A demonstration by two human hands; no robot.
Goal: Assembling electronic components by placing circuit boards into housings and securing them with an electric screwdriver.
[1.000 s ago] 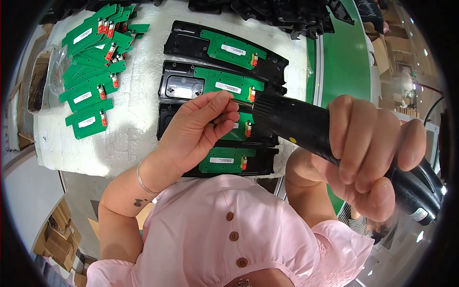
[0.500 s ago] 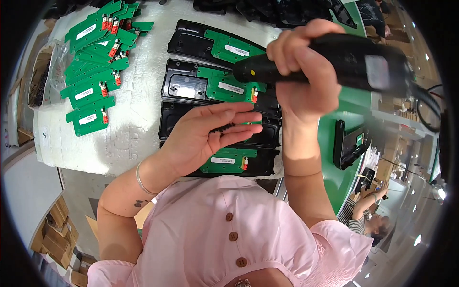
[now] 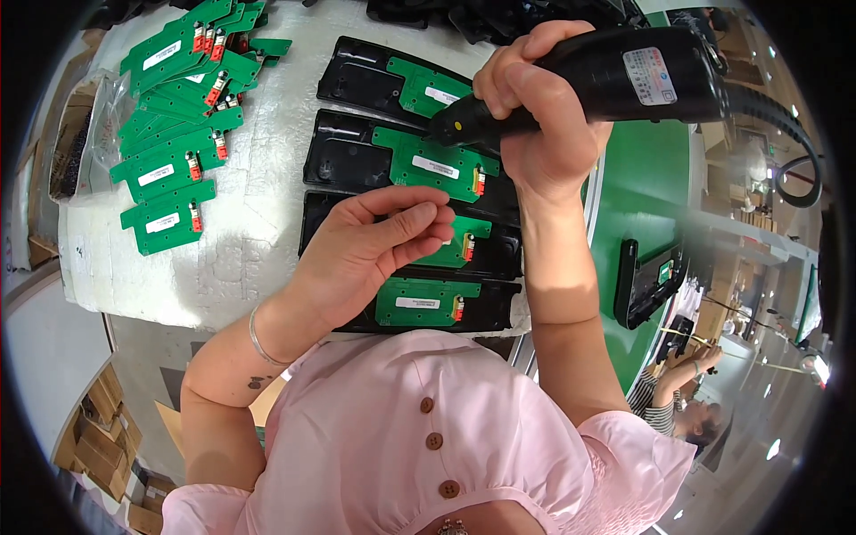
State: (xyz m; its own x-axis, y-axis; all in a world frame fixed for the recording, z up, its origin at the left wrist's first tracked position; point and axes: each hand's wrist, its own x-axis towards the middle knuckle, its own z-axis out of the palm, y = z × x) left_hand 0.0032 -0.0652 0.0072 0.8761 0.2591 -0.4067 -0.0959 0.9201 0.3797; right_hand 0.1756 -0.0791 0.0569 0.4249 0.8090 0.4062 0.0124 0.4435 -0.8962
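My right hand (image 3: 555, 125) is closed around a corded black electric screwdriver (image 3: 599, 76), whose nose points left. Its tip reaches the upper edge of a green circuit board (image 3: 406, 162) lying in a black plastic shell (image 3: 334, 160), second from the top in a column of several such shells. Over the third shell hovers my left hand (image 3: 352, 245), fingers curled and thumb pressed to the fingertips. Small black screws showed in it half a second ago; the curled fingers hide them now. Below it, the nearest shell (image 3: 495, 303) also bears a green board (image 3: 415, 301).
Loose green boards (image 3: 165, 134) are piled at left on the white foam mat (image 3: 250, 267), beside a clear plastic bag (image 3: 107, 125). Black parts (image 3: 499, 18) lie at the far edge. Rightward, a black housing (image 3: 642, 290) rests on a green table (image 3: 615, 232); another person (image 3: 678, 397) sits beyond.
My left fingers have curled in from a looser, spread pose over the screws. The screwdriver and my right hand have shifted slightly left and away from me.
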